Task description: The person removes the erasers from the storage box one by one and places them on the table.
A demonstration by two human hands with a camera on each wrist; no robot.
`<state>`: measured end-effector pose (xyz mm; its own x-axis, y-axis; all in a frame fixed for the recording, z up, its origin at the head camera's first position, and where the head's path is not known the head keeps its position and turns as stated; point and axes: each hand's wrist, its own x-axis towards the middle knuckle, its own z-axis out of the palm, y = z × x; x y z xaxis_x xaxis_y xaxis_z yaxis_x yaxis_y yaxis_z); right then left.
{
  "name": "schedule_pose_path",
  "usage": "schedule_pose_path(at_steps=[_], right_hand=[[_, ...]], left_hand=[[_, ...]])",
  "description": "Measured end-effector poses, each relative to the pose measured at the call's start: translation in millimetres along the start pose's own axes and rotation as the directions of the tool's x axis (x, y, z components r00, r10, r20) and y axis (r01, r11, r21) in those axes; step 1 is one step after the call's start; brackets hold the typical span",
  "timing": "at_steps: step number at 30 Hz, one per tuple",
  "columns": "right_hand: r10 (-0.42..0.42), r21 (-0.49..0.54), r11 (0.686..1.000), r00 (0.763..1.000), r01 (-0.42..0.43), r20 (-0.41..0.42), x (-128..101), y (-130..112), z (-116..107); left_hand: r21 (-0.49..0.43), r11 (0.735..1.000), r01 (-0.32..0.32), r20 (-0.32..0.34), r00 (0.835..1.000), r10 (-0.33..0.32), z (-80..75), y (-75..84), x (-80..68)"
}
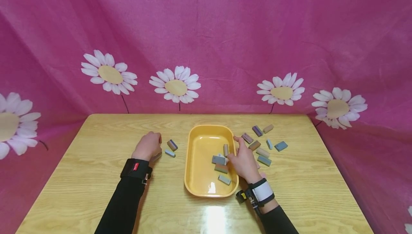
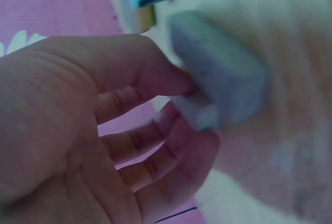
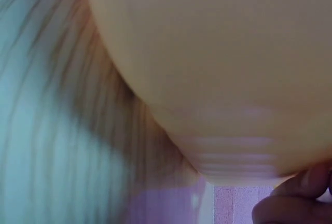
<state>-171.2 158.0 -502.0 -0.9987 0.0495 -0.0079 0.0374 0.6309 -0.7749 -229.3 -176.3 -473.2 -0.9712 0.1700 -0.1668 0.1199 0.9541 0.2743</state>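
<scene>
A yellow tray (image 1: 190, 169) stands mid-table with several small muted-coloured blocks inside, among them a grey block (image 1: 219, 160) and a brown block (image 1: 221, 168). My right hand (image 1: 246, 162) grips the tray's right rim, its thumb reaching over the inside. In the right wrist view only some fingers (image 3: 290, 206) show, at the lower right against the tray wall (image 3: 218, 79). My left hand (image 1: 148, 146) is left of the tray, low over the table. Its thumb and fingers pinch a grey-green block (image 2: 223, 73), blurred in the left wrist view.
Close to the left hand lie a brown-and-dark block (image 1: 172, 145) and a pale blue block (image 1: 170, 153). Several loose blocks are scattered right of the tray, including a blue block (image 1: 281, 146) and a purple block (image 1: 257, 130). Behind the wooden table (image 1: 106, 130) hangs a pink flowered cloth (image 1: 222, 48).
</scene>
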Motion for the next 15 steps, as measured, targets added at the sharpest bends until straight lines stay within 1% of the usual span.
schedule_pose_path(at_steps=[2,4,7,10,12,15], right_hand=[[-0.005,-0.002,1.0,1.0,0.005,-0.003,0,1,1],[-0.009,-0.006,1.0,1.0,0.009,-0.009,-1,0,1],[-0.013,-0.007,1.0,1.0,0.013,-0.013,-1,1,1],[-0.015,-0.007,1.0,1.0,0.015,-0.008,0,1,1],[-0.013,-0.006,1.0,1.0,0.013,-0.004,1,1,1],[-0.01,-0.013,1.0,1.0,0.01,-0.002,0,1,1]], left_hand=[[-0.017,1.0,0.013,0.007,1.0,-0.013,0.6,-0.5,-1.0],[-0.005,1.0,0.014,-0.01,1.0,-0.014,-1.6,3.0,-2.8],[0.029,1.0,0.001,-0.055,0.998,0.0,-7.3,16.6,-6.3],[0.055,0.998,-0.04,-0.096,0.994,0.045,-15.3,39.6,-8.5],[0.055,0.995,-0.084,-0.109,0.99,0.09,-20.9,58.6,-9.1],[0.062,0.984,-0.169,-0.097,0.98,0.175,-28.7,90.5,-9.4]])
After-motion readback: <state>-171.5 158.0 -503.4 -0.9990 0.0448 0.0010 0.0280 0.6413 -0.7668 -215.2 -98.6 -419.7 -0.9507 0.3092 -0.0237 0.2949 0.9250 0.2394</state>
